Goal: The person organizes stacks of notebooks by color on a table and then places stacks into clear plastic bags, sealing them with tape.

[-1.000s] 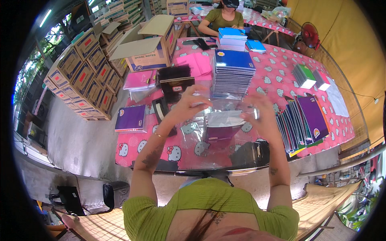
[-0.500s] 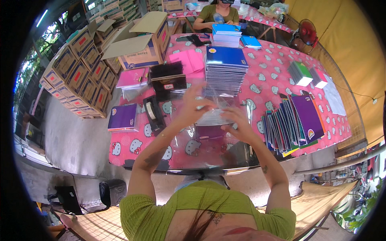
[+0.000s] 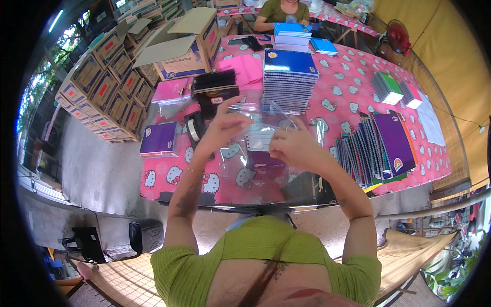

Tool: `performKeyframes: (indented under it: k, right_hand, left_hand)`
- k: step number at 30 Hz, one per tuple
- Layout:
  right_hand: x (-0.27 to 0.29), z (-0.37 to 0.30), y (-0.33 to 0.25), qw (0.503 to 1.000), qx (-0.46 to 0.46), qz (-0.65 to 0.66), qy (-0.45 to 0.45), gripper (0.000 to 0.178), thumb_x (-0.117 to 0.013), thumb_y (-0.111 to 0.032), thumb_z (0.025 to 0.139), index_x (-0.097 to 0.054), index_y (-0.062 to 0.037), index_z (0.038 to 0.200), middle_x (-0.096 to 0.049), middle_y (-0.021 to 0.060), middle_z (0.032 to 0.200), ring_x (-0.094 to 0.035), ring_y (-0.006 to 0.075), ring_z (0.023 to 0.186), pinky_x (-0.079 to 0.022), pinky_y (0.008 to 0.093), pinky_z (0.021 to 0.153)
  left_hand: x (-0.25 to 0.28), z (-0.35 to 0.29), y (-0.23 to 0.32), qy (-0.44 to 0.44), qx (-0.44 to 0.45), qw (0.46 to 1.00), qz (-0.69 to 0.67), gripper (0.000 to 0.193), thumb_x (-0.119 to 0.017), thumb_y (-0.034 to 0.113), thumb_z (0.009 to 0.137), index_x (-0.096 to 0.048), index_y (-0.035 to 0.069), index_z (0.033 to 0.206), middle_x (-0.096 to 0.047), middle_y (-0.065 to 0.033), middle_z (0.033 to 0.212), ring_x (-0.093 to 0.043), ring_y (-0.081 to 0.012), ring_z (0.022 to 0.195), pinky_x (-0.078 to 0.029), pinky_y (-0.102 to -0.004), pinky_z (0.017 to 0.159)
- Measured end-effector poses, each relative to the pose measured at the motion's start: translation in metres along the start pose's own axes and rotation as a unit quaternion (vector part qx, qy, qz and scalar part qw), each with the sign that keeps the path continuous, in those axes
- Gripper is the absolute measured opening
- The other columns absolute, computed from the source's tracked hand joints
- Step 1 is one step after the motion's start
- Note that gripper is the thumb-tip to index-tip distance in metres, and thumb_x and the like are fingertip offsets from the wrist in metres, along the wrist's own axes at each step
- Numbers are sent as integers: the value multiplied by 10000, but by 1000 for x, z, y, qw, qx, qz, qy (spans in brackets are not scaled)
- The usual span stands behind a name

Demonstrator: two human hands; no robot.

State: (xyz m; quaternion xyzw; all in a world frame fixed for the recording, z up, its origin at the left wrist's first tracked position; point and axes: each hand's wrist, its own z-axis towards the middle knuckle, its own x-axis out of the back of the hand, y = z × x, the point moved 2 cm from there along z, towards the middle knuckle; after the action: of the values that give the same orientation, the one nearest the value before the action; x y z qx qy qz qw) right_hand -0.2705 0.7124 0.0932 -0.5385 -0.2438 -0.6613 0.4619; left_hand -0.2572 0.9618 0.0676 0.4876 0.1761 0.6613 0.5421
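Note:
In front of me lies a clear plastic sleeve (image 3: pixel 230 166) with a notebook (image 3: pixel 266 162) under or inside it; I cannot tell which. The notebook shows a pale upper part and a dark purple lower part. At the sleeve's left upper edge, my left hand (image 3: pixel 222 128) has its index finger stretched out and its fingers apart. My right hand (image 3: pixel 296 146) bends over the upper right side, fingers curled on the film, which rises in a fold beside them. Just beyond the hands stands a tall stack of blue spiral notebooks (image 3: pixel 290 77).
A tape dispenser (image 3: pixel 193 128), a purple notebook pile (image 3: pixel 158 139) and a black box (image 3: pixel 212 92) lie to the left. Fanned spiral notebooks (image 3: pixel 376 146) lie right. An open carton (image 3: pixel 179 61) stands far left. Across the table sits a person (image 3: pixel 281 15) behind blue notebooks (image 3: pixel 291 33).
My left hand has moved left, away from the right one, and its index finger has straightened. My right hand has turned inward over the sleeve. The whole view has shifted slightly.

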Motion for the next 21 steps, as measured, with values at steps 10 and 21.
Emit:
performKeyframes:
  k: [10,21]
  right_hand:
    - [8,-32,-17,982,-58,27,177,372,-785,-354,758,-658,-152,1043,-604,98,1120,-561,270,1144,-299,544,1085]
    - [-64,-35,50,995,-29,94,7,660,-826,-276,688,-602,-312,1307,-431,66,1484,-414,282,1367,-205,652,1136]
  left_hand:
    - [-53,12,-14,58,-54,986,150,157,-756,146,819,-773,217,959,-379,-124,1504,-297,-312,1393,-220,-451,1131]
    - [-68,27,-19,-9,-111,977,180,179,-788,190,761,-768,262,923,-376,-129,1509,-303,-381,1408,-221,-553,1111]
